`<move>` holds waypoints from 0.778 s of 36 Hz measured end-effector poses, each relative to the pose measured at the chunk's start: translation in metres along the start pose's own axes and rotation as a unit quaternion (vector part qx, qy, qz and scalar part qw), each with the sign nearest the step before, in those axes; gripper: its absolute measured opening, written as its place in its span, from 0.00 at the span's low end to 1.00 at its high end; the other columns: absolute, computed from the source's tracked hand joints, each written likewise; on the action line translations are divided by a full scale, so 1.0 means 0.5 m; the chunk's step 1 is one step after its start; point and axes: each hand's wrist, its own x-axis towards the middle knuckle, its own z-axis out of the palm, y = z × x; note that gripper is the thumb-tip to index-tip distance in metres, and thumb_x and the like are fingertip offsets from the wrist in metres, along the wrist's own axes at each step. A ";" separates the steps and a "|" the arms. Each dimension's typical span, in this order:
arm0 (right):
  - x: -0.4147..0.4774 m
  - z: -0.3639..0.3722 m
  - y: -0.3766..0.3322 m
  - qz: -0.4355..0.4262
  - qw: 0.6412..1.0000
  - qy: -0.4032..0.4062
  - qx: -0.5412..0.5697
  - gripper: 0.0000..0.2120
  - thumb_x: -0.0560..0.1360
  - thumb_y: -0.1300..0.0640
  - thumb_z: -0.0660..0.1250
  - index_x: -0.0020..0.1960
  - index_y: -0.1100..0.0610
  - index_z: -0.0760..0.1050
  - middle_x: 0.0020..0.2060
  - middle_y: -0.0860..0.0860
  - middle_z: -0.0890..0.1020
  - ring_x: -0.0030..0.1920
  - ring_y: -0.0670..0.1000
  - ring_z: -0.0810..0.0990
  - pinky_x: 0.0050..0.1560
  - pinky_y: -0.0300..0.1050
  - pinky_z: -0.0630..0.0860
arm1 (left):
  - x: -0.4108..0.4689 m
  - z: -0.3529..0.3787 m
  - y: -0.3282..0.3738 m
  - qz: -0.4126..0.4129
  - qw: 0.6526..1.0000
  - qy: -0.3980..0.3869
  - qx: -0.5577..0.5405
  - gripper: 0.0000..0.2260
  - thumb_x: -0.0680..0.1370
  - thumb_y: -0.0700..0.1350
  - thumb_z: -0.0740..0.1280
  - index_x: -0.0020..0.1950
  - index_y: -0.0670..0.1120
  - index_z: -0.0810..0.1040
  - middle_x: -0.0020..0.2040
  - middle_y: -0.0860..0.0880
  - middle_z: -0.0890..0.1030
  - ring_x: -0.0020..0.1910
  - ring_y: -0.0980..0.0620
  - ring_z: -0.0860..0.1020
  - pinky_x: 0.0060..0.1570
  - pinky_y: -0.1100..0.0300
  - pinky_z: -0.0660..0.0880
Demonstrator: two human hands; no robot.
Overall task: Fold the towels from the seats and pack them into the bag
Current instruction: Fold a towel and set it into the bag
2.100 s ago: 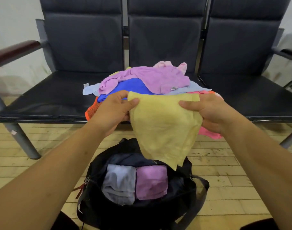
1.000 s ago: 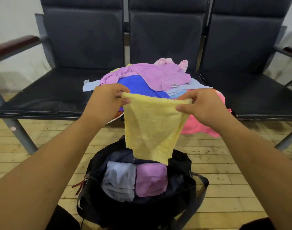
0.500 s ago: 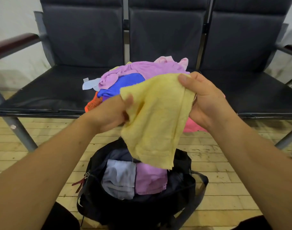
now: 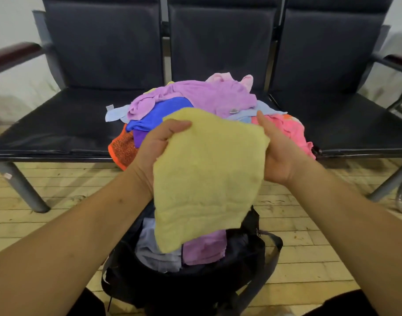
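Both hands, left [image 4: 156,147] and right [image 4: 280,151], grip a pale yellow terry towel [image 4: 209,176] (partly folded) above the open black fabric bag [image 4: 248,265]; the heap of mixed-colour towels [image 4: 195,99] lies on the middle seat.

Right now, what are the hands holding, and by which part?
Both hold the yellow towel over the black bag: left hand grips its upper left edge, right hand its upper right edge; the rest hangs free.

Yellow towel [image 4: 207,174] aloft over open black bag [image 4: 241,272]; colourful towel heap [image 4: 195,99] on seats [image 4: 70,124].
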 end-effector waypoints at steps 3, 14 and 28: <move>0.006 0.003 0.023 0.022 0.998 -0.058 -0.032 0.40 0.72 0.22 0.50 0.52 0.51 0.87 0.57 0.54 0.85 0.55 0.55 0.85 0.61 0.55 0.76 | 0.009 -0.009 0.016 0.023 0.999 0.041 -0.003 0.15 0.68 0.47 0.68 0.49 0.42 0.86 0.49 0.44 0.85 0.44 0.45 0.84 0.45 0.54 0.82; 0.002 0.035 0.031 -0.032 0.987 -0.149 -0.049 0.15 0.69 0.56 0.73 0.53 0.61 0.85 0.54 0.57 0.86 0.52 0.54 0.86 0.53 0.50 0.83 | 0.019 -0.057 0.046 -0.024 0.991 0.121 0.050 0.12 0.79 0.51 0.66 0.49 0.44 0.83 0.45 0.49 0.84 0.40 0.49 0.84 0.41 0.57 0.81; -0.038 0.049 -0.015 -0.136 0.987 -0.090 -0.003 0.10 0.73 0.59 0.67 0.45 0.59 0.87 0.49 0.57 0.87 0.48 0.55 0.87 0.44 0.50 0.84 | 0.010 -0.048 0.000 0.026 0.984 0.006 0.176 0.12 0.74 0.47 0.72 0.57 0.48 0.84 0.58 0.47 0.84 0.58 0.48 0.82 0.55 0.53 0.80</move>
